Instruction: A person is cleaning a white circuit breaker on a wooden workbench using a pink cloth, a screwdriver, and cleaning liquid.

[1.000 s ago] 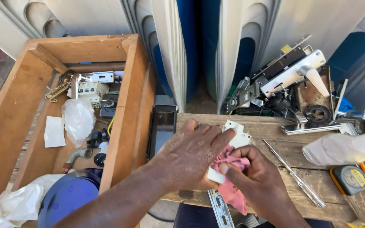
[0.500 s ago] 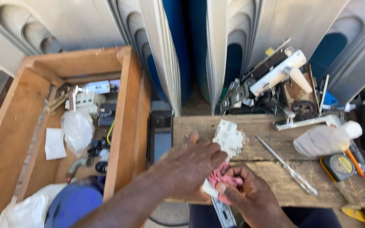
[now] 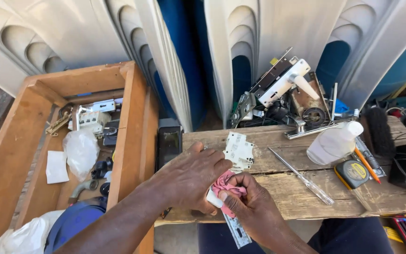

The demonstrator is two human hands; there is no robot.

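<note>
Low in the middle of the frame, the left hand curls palm-down over a small white plastic part, its fingers bent around it so that only one pale, smooth corner shows. The right hand is closed on a crumpled pink cloth, soft and wrinkled, pressing it against that part. A flat metal plate with slots sticks out below the two hands toward the bottom edge.

Just above the knuckles lies a white moulded breaker block, boxy and ribbed, on a rough, grey, cracked wooden bench. To the right rests a long screwdriver with a clear handle, then a translucent plastic bottle on its side, and a round yellow-and-black tape measure.

At upper right sits a heap of metal door locks with a white lever handle. On the left stands an open wooden crate of smooth brown boards, holding a crinkled plastic bag.
</note>
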